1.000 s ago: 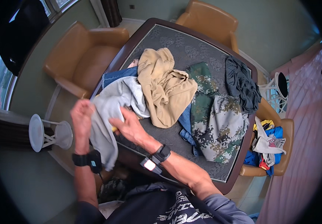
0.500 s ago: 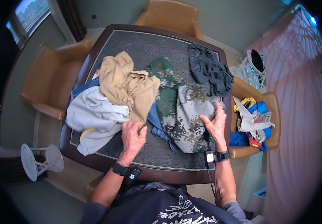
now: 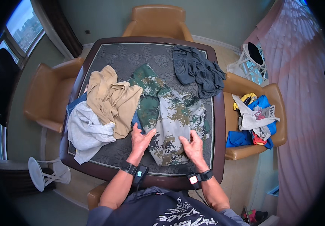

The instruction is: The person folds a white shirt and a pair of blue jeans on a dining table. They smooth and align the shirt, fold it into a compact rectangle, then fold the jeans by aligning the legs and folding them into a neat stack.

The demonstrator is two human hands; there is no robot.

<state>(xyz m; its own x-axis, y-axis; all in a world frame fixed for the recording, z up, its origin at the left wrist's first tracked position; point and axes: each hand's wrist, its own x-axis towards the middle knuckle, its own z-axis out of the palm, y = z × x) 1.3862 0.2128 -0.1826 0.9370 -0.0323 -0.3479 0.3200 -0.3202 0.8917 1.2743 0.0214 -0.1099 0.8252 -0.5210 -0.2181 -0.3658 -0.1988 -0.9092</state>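
Head view is showing the left hand (image 3: 140,145), thumb and fingers apart, at the left edge of camouflage clothing (image 3: 172,116); the right hand (image 3: 195,147), likewise spread, is hanging at its right side, contact unclear. The camouflage clothing is lying mid-table (image 3: 111,56), with a tan garment (image 3: 109,100) and light grey garment (image 3: 89,124) bunching leftward and a dark grey garment (image 3: 198,71) crumpling beyond, rightward.

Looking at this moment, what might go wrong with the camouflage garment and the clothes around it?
Blue denim shows between the camouflage garment and the tan garment, near the left hand; pulling the camouflage cloth might drag the denim along.

The dark grey garment reaches onto the table's right rim, so a nudge could slide it off.
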